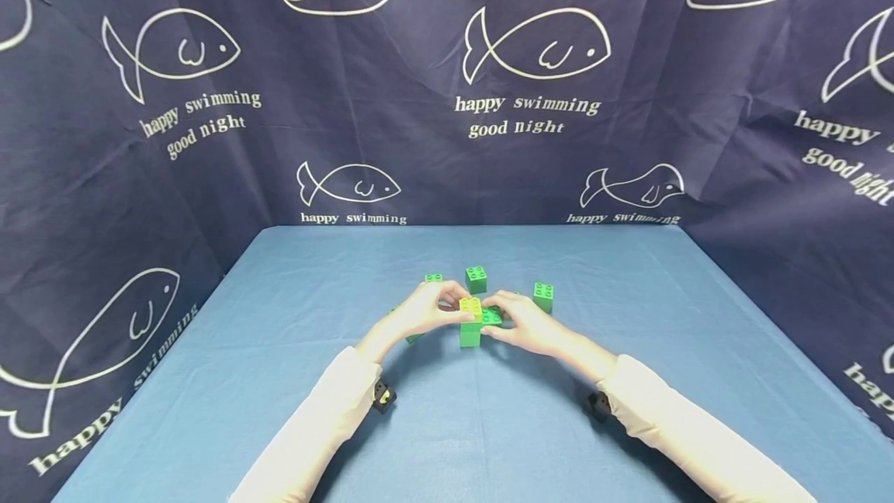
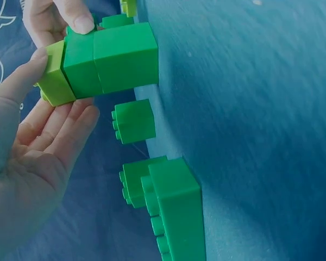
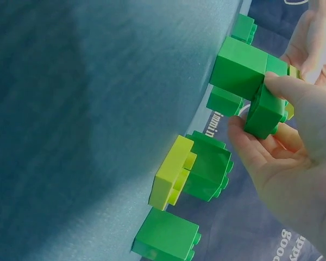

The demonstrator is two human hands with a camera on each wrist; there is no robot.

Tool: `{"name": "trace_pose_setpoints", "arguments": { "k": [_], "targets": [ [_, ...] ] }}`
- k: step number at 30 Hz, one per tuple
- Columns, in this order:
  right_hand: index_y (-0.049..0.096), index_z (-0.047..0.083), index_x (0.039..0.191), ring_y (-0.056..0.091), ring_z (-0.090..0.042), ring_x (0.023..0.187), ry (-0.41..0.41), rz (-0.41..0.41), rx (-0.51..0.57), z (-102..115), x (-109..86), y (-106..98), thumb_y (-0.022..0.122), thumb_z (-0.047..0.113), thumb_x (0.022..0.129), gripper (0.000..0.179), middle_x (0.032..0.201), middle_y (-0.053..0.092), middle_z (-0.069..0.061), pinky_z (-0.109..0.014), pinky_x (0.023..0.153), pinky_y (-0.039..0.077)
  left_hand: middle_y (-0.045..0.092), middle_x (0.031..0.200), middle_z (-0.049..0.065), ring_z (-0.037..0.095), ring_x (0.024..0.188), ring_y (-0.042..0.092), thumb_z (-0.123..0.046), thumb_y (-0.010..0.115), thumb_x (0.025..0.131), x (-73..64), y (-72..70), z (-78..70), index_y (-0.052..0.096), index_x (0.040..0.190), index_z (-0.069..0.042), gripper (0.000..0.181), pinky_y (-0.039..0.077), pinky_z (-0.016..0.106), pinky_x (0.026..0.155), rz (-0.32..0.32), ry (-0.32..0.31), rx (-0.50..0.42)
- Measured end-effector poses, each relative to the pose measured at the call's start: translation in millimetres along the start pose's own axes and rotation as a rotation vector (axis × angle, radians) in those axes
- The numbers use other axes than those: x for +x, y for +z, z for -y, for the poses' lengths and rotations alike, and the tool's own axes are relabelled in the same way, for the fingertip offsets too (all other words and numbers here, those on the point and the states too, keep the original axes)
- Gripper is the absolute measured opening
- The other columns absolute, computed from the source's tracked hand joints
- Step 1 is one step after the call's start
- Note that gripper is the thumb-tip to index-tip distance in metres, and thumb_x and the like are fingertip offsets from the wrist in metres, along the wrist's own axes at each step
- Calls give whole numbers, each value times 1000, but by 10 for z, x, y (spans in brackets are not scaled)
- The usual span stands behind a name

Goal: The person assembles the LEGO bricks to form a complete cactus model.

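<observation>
A small tower of green toy building bricks (image 1: 470,336) stands on the blue table, topped by a thin yellow-green brick (image 1: 470,304). The left hand (image 1: 424,311) pinches this top brick from the left side, thumb in front and fingers behind. Out of the tower's right side, below the yellow-green piece, juts a green brick (image 3: 265,112). Between thumb and fingers the right hand (image 1: 528,324) pinches that jutting brick. The left wrist view shows the tower's lower green block (image 2: 126,58) resting against the table. How the jutting brick joins the tower is partly hidden.
Loose green bricks lie around the tower: one behind it (image 1: 476,279), one at the right (image 1: 543,296), others by the left hand. A thin yellow brick (image 3: 170,173) is near the right-hand bricks. A dark fish-print curtain (image 1: 433,123) borders the table.
</observation>
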State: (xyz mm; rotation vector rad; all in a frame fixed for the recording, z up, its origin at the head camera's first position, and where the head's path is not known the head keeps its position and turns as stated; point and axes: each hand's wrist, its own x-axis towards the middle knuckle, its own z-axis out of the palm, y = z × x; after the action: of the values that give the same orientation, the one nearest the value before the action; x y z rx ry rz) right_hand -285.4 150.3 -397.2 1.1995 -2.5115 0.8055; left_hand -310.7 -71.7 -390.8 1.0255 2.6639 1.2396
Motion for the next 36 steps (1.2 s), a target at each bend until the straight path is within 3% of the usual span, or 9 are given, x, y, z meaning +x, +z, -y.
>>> {"name": "trace_pose_setpoints", "arguments": {
  "k": [12,30,36],
  "targets": [
    [62,2,106,53,-14,73,-32,-28,-1,-1,-4,5,74,12,79,32,93,63,-6,-28,66,49,68,93,3,12,85,65,-22,74,81,-15,20,8,65,101,-8,26,52,16,77,-4,27,3],
    [62,1,108,53,-12,76,1,5,4,11,-4,-13,73,14,81,32,96,63,-8,-31,69,50,66,93,1,10,87,61,-24,73,82,-17,32,48,63,106,-9,31,51,16,81,24,-63,-52],
    [62,1,108,52,-12,76,5,1,-2,5,-3,-1,73,14,80,33,95,62,-6,-32,68,50,66,92,2,9,85,62,-24,74,81,-3,8,64,64,106,-8,31,52,17,79,46,-66,-64]
  ]
}}
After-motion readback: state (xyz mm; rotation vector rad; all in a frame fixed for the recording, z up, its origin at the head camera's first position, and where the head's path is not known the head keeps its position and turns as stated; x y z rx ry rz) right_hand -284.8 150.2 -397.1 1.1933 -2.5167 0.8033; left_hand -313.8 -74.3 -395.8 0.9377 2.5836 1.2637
